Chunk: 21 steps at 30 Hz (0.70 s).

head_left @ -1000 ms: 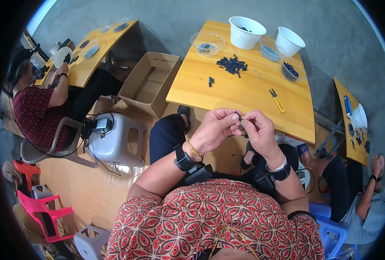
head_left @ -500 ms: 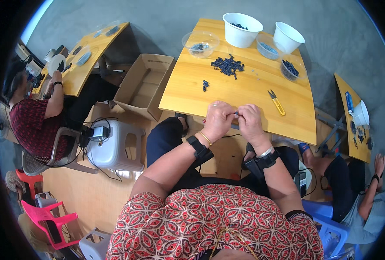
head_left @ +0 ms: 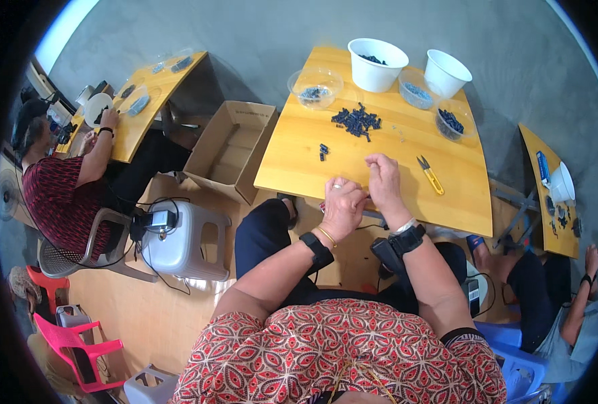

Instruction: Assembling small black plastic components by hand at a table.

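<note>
Both left hand point(head_left: 344, 207) and right hand point(head_left: 384, 180) are half-curled, contents unclear; yellow snips point(head_left: 432, 178) lie at right hand's three o'clock.

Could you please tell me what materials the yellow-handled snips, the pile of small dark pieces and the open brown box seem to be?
Yellow-handled snips: pointed dark blades, probably metal; smooth, bright handle, perhaps plastic or painted metal.
Pile of small dark pieces: likely moulded plastic, judging by their similar shapes; too small to be sure.
Open brown box: apparently cardboard, matt, with thin flat walls.
</note>
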Each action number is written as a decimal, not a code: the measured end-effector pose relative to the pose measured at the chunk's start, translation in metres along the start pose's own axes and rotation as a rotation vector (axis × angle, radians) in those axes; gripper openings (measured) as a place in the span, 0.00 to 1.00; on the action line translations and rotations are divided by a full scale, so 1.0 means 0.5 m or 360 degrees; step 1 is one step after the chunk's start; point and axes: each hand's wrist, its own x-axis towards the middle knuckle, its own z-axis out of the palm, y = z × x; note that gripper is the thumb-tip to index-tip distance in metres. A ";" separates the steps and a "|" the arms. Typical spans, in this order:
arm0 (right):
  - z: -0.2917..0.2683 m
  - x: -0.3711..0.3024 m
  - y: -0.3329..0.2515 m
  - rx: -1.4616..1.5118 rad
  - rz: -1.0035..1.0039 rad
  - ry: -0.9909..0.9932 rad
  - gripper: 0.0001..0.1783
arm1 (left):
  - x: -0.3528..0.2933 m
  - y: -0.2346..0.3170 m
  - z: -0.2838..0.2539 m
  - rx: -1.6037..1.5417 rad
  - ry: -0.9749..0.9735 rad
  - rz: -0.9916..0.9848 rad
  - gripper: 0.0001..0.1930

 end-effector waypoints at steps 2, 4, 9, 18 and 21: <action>0.016 -0.003 0.010 -0.0068 -0.0115 0.0079 0.07 | -0.001 0.004 0.004 0.0022 -0.0003 0.0025 0.04; 0.024 -0.007 0.008 -0.0188 -0.0092 0.0021 0.07 | -0.004 0.004 0.004 0.0033 0.0033 0.0026 0.04; 0.028 -0.007 0.003 -0.0336 -0.0140 0.0019 0.05 | -0.010 -0.001 0.005 -0.0003 0.0075 0.0002 0.04; 0.030 -0.002 0.005 -0.0524 -0.0038 -0.0112 0.04 | -0.008 0.001 0.014 0.0031 0.0066 -0.0084 0.04; 0.033 -0.006 0.010 -0.0554 -0.0028 -0.0111 0.03 | -0.010 0.002 0.017 0.0045 0.0095 -0.0068 0.04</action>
